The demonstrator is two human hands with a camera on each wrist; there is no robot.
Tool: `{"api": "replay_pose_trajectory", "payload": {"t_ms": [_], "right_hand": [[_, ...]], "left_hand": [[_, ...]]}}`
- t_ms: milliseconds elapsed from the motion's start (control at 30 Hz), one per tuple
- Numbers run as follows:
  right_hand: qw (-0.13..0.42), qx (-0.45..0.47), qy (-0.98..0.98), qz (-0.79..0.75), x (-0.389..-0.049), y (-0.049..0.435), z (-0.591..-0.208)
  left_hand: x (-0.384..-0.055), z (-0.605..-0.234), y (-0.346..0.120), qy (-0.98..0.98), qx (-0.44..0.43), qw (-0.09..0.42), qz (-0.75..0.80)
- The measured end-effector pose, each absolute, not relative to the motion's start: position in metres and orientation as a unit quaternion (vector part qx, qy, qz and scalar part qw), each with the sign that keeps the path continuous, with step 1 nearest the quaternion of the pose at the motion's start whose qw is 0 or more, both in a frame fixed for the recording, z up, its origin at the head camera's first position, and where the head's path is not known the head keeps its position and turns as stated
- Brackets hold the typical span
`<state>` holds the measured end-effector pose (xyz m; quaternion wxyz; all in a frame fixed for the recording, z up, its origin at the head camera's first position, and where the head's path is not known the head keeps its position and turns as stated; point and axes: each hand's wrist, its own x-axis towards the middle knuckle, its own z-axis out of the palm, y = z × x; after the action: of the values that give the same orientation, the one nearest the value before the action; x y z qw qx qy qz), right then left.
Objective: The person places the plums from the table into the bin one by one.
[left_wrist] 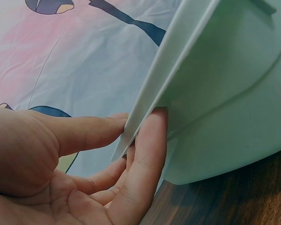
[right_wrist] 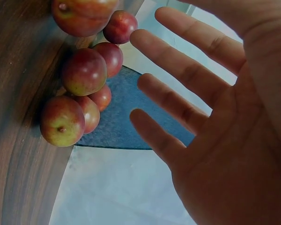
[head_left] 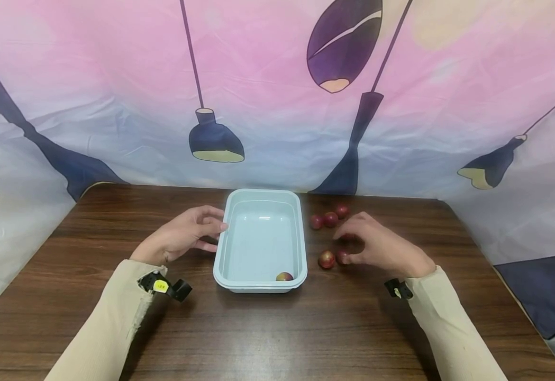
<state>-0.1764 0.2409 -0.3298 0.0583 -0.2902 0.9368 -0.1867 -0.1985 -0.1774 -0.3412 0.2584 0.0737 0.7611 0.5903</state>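
A pale blue rectangular plastic tub [head_left: 262,233] stands on the table, with one plum [head_left: 284,276] in its near right corner. My left hand [head_left: 189,233] pinches the tub's left rim. In the left wrist view the thumb lies on one side of the rim [left_wrist: 164,79] and the fingers on the other. Right of the tub, my right hand [head_left: 379,243] hovers among several red plums [head_left: 327,259], holding nothing. In the right wrist view its fingers are spread and fairly straight, apart from the plums [right_wrist: 84,71], which show yellowish patches.
The dark wooden table [head_left: 258,333] extends around the tub and in front of both arms. Behind it hangs a cloth backdrop [head_left: 277,132] printed with lamps. A small cluster of plums [head_left: 330,219] lies farther back, right of the tub.
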Motion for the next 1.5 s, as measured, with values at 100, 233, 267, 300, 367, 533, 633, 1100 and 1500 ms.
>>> {"api": "replay_pose_trajectory", "payload": {"t_ms": [100,233,267,300,367,533,633,1100,1500], "right_hand": [[0.066,-0.286,0.938,-0.184,-0.176,0.241,-0.331],[0.069,-0.288,0.939,-0.175,-0.177,0.24,-0.332],[0.069,-0.288,0.939,-0.173,-0.177,0.24,-0.332],[0.069,-0.288,0.94,-0.171,-0.177,0.239,-0.333],[0.067,-0.288,0.941,-0.166,-0.177,0.239,-0.333],[0.066,-0.285,0.942,-0.165,-0.176,0.239,-0.334],[0.066,-0.285,0.942,-0.167,-0.175,0.239,-0.335],[0.07,-0.297,0.941,-0.146,-0.18,0.24,-0.341],[0.08,-0.294,0.941,-0.145,-0.18,0.241,-0.343]], "left_hand": [[-0.199,-0.342,-0.178,0.762,0.075,0.258,0.59],[-0.199,-0.342,-0.178,0.763,0.075,0.257,0.589],[-0.199,-0.342,-0.178,0.763,0.075,0.257,0.589],[-0.199,-0.342,-0.178,0.762,0.076,0.257,0.59],[-0.199,-0.342,-0.178,0.762,0.079,0.256,0.59],[-0.199,-0.342,-0.177,0.76,0.079,0.257,0.592],[-0.198,-0.341,-0.177,0.76,0.079,0.258,0.592],[-0.197,-0.34,-0.177,0.762,0.077,0.254,0.59],[-0.198,-0.34,-0.177,0.765,0.078,0.254,0.587]]}}
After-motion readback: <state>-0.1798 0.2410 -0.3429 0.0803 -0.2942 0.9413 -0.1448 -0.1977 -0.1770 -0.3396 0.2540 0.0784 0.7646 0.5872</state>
